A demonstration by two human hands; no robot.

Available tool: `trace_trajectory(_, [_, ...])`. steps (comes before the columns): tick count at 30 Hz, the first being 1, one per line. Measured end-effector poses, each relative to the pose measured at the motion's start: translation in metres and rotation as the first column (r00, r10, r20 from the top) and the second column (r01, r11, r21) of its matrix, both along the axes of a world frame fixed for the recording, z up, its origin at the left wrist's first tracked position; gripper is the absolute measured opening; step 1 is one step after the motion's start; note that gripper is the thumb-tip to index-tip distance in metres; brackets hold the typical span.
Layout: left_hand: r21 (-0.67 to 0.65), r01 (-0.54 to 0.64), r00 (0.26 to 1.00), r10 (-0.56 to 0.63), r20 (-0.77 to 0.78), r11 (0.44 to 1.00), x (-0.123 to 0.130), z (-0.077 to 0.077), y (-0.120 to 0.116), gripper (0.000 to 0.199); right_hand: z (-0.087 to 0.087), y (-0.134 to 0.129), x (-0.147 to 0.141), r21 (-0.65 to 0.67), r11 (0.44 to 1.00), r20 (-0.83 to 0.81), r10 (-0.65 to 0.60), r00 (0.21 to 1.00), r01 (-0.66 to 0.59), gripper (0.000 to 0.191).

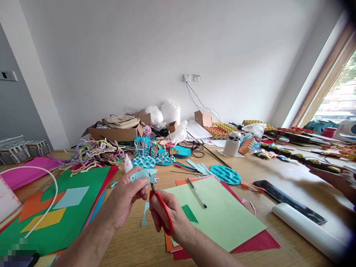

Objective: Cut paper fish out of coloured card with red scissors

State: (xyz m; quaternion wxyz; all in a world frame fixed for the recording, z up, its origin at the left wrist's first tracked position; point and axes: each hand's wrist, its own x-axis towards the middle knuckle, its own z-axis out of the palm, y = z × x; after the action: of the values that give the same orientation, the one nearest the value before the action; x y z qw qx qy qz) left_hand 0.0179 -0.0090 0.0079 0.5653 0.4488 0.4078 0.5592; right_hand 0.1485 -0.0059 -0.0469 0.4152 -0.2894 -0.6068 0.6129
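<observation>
Between the thumb and fingers of my left hand (126, 198) is a light blue paper fish (139, 177), with an eye, a mouth and fins drawn on it in dark lines. My right hand (174, 215) is wrapped round the red handles of a pair of scissors (168, 222). Their blades point up at the tail end of the fish, where some paper shows outside the drawn line. A curved light blue paper scrap (144, 215) lies on the table below my hands.
Pale green paper (222, 218) carries a pen (197, 193). Green sheets (75, 207) with coloured pieces lie left. A white glue bottle (127, 164) and blue fish decorations (143, 161) stand ahead. A phone (289, 200) lies right; another person's hand (333, 181) reaches in there.
</observation>
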Motion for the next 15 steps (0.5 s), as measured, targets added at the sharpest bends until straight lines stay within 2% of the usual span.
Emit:
trace_trajectory(9, [-0.012,-0.018,1.0,0.018,0.017,1.0,-0.0011,-0.002,-0.0005,0.042,0.0036,-0.002,-0.0006,-0.035,0.999,-0.001,-0.015,1.0,0.015,0.053])
trace_trajectory(15, [0.015,0.012,1.0,-0.012,0.021,1.0,-0.0021,-0.0032,-0.0006,0.023,0.0046,-0.0013,-0.0012,-0.057,0.998,0.04,-0.034,0.999,0.037,0.054])
